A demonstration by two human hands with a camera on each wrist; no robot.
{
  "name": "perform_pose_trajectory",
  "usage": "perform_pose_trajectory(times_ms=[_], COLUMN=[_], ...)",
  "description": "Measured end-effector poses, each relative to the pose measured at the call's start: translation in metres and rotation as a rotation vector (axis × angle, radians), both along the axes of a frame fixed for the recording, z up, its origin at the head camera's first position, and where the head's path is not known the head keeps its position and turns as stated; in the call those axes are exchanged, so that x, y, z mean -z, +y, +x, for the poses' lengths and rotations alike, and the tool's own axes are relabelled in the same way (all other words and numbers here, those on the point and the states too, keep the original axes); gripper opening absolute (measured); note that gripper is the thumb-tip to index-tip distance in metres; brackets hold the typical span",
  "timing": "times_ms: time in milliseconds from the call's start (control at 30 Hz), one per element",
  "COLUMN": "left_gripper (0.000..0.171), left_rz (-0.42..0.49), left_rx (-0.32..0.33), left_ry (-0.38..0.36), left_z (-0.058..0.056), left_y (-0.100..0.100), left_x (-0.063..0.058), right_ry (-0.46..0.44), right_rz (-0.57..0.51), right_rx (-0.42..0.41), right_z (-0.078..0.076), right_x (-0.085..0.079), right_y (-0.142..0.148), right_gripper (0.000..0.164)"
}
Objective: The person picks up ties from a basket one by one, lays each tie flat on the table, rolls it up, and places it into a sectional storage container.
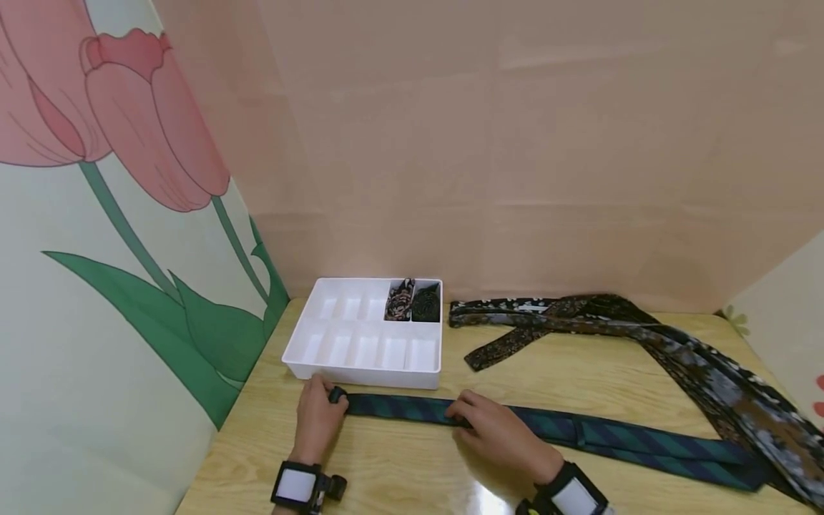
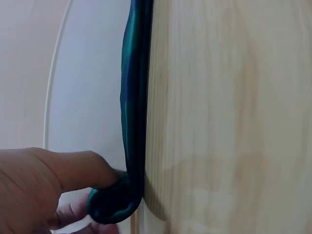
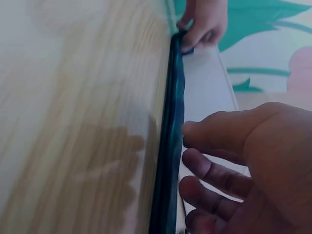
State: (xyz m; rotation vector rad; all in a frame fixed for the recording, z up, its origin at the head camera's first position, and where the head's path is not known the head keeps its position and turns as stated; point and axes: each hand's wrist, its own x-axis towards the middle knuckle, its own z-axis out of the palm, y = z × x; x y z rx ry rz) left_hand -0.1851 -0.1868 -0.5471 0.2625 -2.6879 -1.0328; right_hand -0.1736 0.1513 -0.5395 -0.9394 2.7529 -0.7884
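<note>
A green and navy striped necktie lies lengthwise across the table, folded along its length. Its left end is wound into a small roll, which my left hand pinches between thumb and fingers. In the left wrist view the thumb presses on the roll's top, and the flat strip runs away from it. My right hand is over the middle of the strip. Its loosely bent fingertips are right at the tie's edge in the right wrist view, not wrapped round it.
Behind the left hand stands a white divided tray. Two of its back right compartments hold a rolled patterned tie and a rolled dark green tie. Several dark floral ties lie at the right, overlapping the striped tie's far end.
</note>
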Motion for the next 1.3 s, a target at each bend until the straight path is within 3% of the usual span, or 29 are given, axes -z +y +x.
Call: perform_pose_trajectory(times_ms=[233,467,533,733,833,1067,1300], left_gripper=[0.026,0.003,0.004,0.019,0.025,0.035,0.034], left_rz=[-0.034,-0.051,-0.059,-0.042,-0.038,-0.060,-0.015], left_rx=[0.074,0.109,0.110,0.071,0.081,0.208,0.341], left_ry=[0.078,0.113,0.122,0.040,0.057,0.164,0.063], left_z=[0.000,0.001,0.000,0.001,0.001,0.002,0.005], left_y=[0.014,0.021,0.020,0.022,0.023,0.028,0.022], left_x=[0.000,0.002,0.002,0.004,0.006,0.009,0.007], right_ry=[0.074,0.105,0.107,0.142,0.151,0.125,0.109], right_rz=[-0.018,0.002,0.000,0.004,0.001,0.012,0.053], right_rx=[-0.120,-0.200,-0.211,-0.216,-0.214,-0.200,-0.161], right_z=[-0.004,-0.010,-0.012,-0.015,-0.017,-0.016,-0.015], right_x=[-0.012,-0.015,-0.016,-0.015,-0.012,-0.004,0.002], right_y=[-0.040,-0.073,-0.080,-0.100,-0.107,-0.114,-0.114], right_gripper=[0.024,0.026,0.026,0.029,0.036,0.048,0.048])
